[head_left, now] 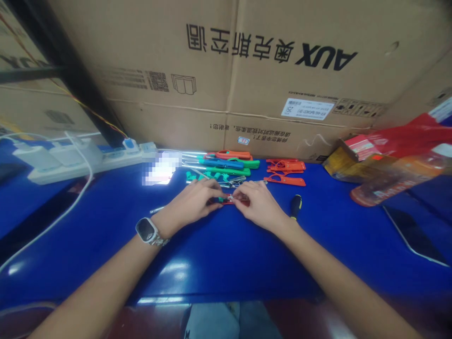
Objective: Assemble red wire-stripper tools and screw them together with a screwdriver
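My left hand [196, 201] and my right hand [257, 203] meet at the middle of the blue table [226, 254]. Both have their fingers pinched round a small red and green tool piece [229, 200] with a metal part between them. A smartwatch [147, 230] sits on my left wrist. Just behind the hands lies a pile of green, blue and orange handled tools [222, 165]. Several flat orange plastic pieces [285, 170] lie to the right of that pile. A black and yellow screwdriver handle [295, 206] lies beside my right wrist.
A large cardboard box [247, 70] stands along the back of the table. A white power strip with chargers [70, 157] sits at the back left, its cable [52, 221] trailing forward. Red and orange plastic bags [395, 165] lie at the right, a dark phone [413, 233] in front of them.
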The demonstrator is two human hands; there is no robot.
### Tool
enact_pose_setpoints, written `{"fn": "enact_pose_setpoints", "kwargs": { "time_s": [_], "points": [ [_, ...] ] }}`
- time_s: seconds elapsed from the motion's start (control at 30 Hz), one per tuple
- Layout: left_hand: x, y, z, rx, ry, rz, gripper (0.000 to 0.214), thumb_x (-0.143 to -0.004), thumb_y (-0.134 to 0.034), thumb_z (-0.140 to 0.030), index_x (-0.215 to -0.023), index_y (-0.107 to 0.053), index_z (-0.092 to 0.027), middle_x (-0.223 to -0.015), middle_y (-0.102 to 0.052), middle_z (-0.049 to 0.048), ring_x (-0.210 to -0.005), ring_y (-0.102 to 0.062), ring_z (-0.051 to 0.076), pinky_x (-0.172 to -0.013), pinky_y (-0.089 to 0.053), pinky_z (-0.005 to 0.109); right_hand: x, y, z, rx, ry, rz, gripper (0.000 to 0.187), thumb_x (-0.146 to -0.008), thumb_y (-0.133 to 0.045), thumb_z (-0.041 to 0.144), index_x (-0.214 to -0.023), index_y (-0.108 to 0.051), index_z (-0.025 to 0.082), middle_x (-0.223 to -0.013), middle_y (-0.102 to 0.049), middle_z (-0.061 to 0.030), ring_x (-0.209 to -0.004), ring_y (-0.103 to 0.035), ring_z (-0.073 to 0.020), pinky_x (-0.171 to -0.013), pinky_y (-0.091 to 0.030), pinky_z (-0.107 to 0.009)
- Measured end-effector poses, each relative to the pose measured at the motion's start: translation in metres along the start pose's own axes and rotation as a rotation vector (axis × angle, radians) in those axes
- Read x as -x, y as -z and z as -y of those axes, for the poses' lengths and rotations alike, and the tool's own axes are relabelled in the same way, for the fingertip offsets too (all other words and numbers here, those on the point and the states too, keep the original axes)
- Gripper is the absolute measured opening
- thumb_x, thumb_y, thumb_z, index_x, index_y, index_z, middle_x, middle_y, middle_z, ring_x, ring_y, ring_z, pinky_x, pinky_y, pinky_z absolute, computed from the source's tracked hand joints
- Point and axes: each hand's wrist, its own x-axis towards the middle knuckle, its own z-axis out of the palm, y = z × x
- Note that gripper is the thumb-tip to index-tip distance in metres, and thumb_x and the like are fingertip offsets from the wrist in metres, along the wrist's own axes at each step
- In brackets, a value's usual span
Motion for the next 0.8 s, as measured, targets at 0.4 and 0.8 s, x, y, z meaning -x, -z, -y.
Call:
{"fn": "enact_pose_setpoints", "kwargs": {
  "time_s": [0.4, 0.8],
  "points": [
    [0.001, 0.000, -0.003, -0.011, 0.001, 0.004, 0.021, -0.092, -0.064, -0.030, -0.112, -0.071, -0.026, -0.113, -0.065, 0.0053, -0.106, -0.060, 0.025, -0.085, -0.045, 0.037, 0.001, 0.005, 0.007, 0.118, 0.017, 0.063, 0.010, -0.088, -0.061, 0.013, -0.088, -0.070, 0.017, -0.083, -0.066, -0.0032, -0.082, -0.055, -0.0180, -0.079, -0.030, -0.034],
    [0.003, -0.002, -0.002, -0.067, -0.015, 0.005, 0.023, -0.093, -0.062, -0.031, -0.115, -0.069, -0.028, -0.113, -0.062, 0.0055, -0.103, -0.059, 0.025, -0.085, -0.041, 0.037, 0.003, 0.005, 0.016, 0.322, 0.091, 0.134, 0.016, -0.094, -0.055, 0.017, -0.089, -0.070, 0.015, -0.091, -0.069, -0.0079, -0.092, -0.058, -0.0219, -0.085, -0.029, -0.038]
  ]
}}
